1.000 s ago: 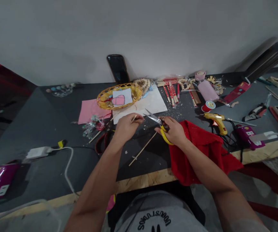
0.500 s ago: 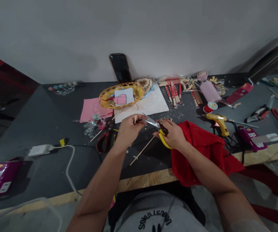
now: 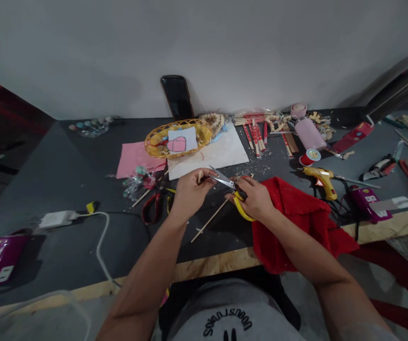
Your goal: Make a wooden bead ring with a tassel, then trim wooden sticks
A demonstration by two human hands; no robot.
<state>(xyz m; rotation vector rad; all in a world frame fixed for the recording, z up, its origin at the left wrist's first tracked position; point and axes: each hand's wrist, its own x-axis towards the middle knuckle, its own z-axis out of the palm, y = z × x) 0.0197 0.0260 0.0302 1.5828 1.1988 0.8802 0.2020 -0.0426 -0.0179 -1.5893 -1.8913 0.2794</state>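
My right hand (image 3: 255, 195) is closed around the handles of a pair of yellow-and-black scissors (image 3: 241, 209), whose metal blades point left. My left hand (image 3: 192, 190) pinches a small piece of wooden stick (image 3: 199, 176) right by the blades. Fingers partly cover that piece, and I cannot tell whether the blades touch it. A longer thin wooden stick (image 3: 209, 221) lies on the dark table beneath my hands. Under my right forearm is a red cloth (image 3: 292, 208), hanging over the front edge.
Behind my hands stand a yellow basket (image 3: 150, 138) and a white board (image 3: 225, 158). A phone (image 3: 177, 97) leans on the wall. To the right lie a yellow glue gun (image 3: 319, 177), a red thread spool (image 3: 309, 157) and packaged chopsticks (image 3: 255, 135). Red-handled pliers (image 3: 150, 209) rest at left.
The view has shifted very slightly. Both hands, the scissors and the small stick piece keep nearly the same position.
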